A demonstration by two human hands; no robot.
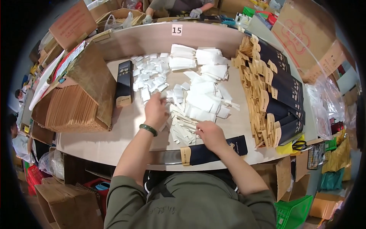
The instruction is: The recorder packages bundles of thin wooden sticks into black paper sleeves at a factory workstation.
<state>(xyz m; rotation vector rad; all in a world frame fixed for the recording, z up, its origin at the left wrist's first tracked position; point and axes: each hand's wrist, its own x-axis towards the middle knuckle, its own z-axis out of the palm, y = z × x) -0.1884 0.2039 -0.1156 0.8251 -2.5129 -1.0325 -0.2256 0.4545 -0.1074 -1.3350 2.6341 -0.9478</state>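
My left hand [155, 110], a dark green bangle on its wrist, reaches into the lower edge of a heap of small white square packets [152, 70], its fingers slightly apart. My right hand [212, 136] is closed in a pinch at the edge of a pile of thin, pale paper strips [182, 131]; its fingertips seem to grip one strip. Below that hand, a dark blue paper sleeve with a tan end [207, 152] lies along the near table edge, partly under my right wrist. Stacks of white folded napkins [202, 93] spread across the middle.
To the left stands an open carton of tightly packed brown cardboard pieces [74, 108], with another dark sleeve [124, 82] beside it. Overlapping dark sleeves with tan ends [284, 91] pile up on the right. Beyond the low partition [141, 40], a person's gloved hands [196, 13] are at work.
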